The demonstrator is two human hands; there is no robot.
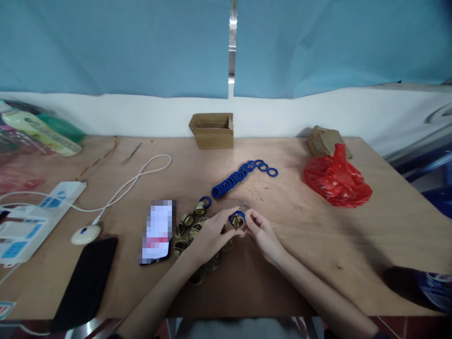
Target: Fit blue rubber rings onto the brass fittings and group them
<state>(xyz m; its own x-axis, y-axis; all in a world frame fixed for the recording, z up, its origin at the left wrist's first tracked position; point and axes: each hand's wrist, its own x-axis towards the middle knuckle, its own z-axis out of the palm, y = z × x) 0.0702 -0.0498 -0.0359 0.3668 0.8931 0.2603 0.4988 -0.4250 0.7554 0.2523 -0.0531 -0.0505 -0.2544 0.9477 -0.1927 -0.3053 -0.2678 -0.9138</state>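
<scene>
Fingers of the left hand (pixel 213 231) curl round the left side of a brass-coloured fitting (pixel 237 221), thumb near and forefinger far, while the fingertips of the right hand (pixel 263 231) pinch at its right edge; whether these grip metal or the blue ring (pixel 232 215) about its rim, I cannot tell. Both hands hold the fitting just above the near middle of the table (pixel 300 278). It looks rigid and fairly heavy for its size, its smooth metal perhaps slippery, so the outer wall should give the surest hold; the ring is probably light and springy, best taken by its edge. More brass-coloured fittings (pixel 188 219) lie heaped beside and partly behind the left forearm. Beyond the hands, a slanting row of blue rings (pixel 233 180) runs toward the far right, with thin wire-like rings (pixel 243 202) loose between. Farther left lie a lit phone (pixel 157 230), a dark phone (pixel 86 280) and a white power strip (pixel 45 221). At the far side stands an open cardboard box (pixel 213 138); to the right, a red plastic bag (pixel 335 183) sits before a brown package (pixel 326 141).
</scene>
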